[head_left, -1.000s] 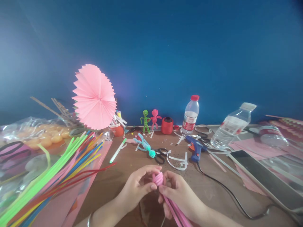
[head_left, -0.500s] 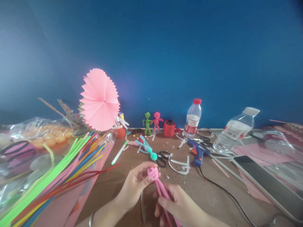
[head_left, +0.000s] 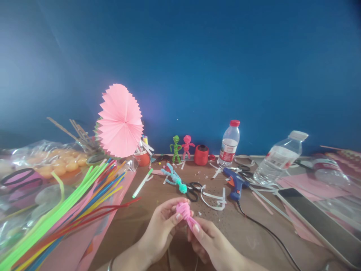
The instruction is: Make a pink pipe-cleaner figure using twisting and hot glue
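left hand (head_left: 163, 226): clamped on the wound head of the pink pipe-cleaner bundle (head_left: 184, 209), thumb against fingers
right hand (head_left: 210, 241): clamped on the bundle's strands, just beside that head
bundle: between the hands, above the brown table (head_left: 132, 222), nearer than the scissors (head_left: 194, 190)
turquoise figure (head_left: 176, 180): lying next to the scissors
green figure (head_left: 176, 148), pink figure (head_left: 187, 146): upright, side by side, near the blue wall (head_left: 197, 75)

Pale glare washes the blue wall (head_left: 180, 71) leftward, while edges smear.
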Tool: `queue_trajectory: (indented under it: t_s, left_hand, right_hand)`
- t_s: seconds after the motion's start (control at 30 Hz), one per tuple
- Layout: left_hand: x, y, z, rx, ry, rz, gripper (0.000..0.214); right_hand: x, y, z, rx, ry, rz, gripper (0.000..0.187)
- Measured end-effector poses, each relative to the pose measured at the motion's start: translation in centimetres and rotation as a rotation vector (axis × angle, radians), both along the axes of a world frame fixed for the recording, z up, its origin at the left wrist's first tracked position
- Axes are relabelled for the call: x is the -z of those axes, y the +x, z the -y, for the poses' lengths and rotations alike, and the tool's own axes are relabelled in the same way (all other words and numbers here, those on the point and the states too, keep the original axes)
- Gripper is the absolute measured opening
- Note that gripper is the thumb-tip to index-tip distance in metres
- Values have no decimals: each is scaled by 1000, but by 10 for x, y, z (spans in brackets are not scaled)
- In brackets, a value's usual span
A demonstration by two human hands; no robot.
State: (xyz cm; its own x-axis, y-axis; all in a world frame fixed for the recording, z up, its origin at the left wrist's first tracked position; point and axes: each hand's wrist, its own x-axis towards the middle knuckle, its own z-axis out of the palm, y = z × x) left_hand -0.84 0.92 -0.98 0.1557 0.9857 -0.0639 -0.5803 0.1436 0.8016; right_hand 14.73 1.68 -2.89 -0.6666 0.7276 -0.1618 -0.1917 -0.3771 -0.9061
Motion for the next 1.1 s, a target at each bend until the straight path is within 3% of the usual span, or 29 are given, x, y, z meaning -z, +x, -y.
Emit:
queue_trajectory:
  t_s: [0.2,0.37,0.6,0.8,1.1]
  left_hand:
    - [0,1,0,-9,34,-41,30]
    - [-1,-3,-1,-73,178,-185,41]
    - [6,-11,-7,-249,316,-598,14]
    - [7,-12,-5,-231,539,-892,20]
    - [3,-15,-3,-248,670,-1013,28]
  right_hand:
    - [1,-3,0,-3,-4,-70,51]
    - [-5,-4,-1,87,-178,-24,51]
    - [3,-3,-4,150,-364,-90,47]
    - [-5,-12,5,193,-237,93,56]
    - [11,-16,5,110,-87,128,60]
